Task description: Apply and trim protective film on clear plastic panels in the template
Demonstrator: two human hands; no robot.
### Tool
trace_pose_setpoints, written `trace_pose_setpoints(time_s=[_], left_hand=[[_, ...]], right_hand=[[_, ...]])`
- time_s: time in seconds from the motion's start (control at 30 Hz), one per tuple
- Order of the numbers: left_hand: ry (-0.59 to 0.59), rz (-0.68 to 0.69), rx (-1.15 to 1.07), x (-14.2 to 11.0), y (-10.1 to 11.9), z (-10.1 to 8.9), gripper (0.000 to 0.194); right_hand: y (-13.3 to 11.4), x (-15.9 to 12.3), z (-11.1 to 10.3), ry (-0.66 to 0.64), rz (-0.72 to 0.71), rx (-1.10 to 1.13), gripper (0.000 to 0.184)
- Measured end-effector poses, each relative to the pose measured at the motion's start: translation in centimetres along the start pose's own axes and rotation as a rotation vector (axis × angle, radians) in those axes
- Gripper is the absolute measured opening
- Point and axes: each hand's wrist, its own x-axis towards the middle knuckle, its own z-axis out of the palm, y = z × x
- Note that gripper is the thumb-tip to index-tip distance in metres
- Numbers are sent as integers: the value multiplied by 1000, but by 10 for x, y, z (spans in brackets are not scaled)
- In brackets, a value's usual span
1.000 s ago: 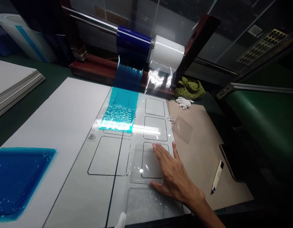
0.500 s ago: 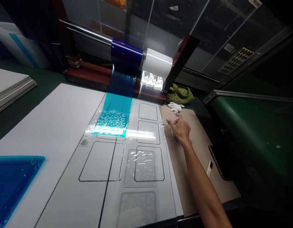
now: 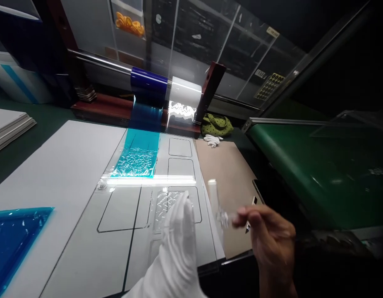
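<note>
1. The bare right hand (image 3: 274,238) has its thumb and forefinger closed, apparently pinching the near end of a thin, clear plastic piece (image 3: 213,196); motion blur hides the exact contact.
2. That piece seems raised over the seam between the white board with black rounded outlines (image 3: 86,256) and the tan rectangular board (image 3: 225,165), towards the front edge of the dark green worktop (image 3: 51,120).
3. The white-gloved left hand (image 3: 180,231) has its fingers pressed together; its thumb is hidden, so I cannot tell whether it grips anything.
4. Best to pinch the piece only at its margin, as bare skin would likely smudge the face; let the glove steady it.
5. Lift it clear of the slim white dark-tipped cutter (image 3: 247,227), which could scratch it.
6. Avoid dragging the glove across the clear rounded-square panel (image 3: 161,209) on the white board.
</note>
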Motion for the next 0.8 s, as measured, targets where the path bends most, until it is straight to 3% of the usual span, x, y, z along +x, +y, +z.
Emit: trace_pose_setpoints(time_s=[0.07, 0.13, 0.23, 0.3, 0.4, 0.47, 0.53, 0.67, 0.8], left_hand=[[38, 155, 267, 9, -6, 20, 103], [154, 297, 597, 10, -14, 38, 106], [311, 405, 954, 6, -22, 48, 106], [270, 430, 1057, 7, -22, 45, 109], [144, 406, 1203, 14, -13, 39, 105], [63, 321, 1321, 20, -4, 39, 92], [-37, 195, 1431, 24, 6, 40, 84], [-219, 0, 1587, 33, 20, 46, 81], [-281, -7, 1666, 43, 27, 52, 72]], right_hand=[[-4, -25, -5, -2, 86, 204, 19], [4, -40, -14, 91, 202, 315, 24], [25, -54, -32, 355, 360, 210, 25], [34, -60, -40, 396, 395, 85, 32], [35, -66, -38, 133, 445, 66, 47], [29, -64, -30, -56, 489, 92, 51], [23, -60, -21, -157, 490, 27, 49], [10, -56, -6, -249, 249, -417, 38], [0, -61, 0, -294, -15, -744, 32]])
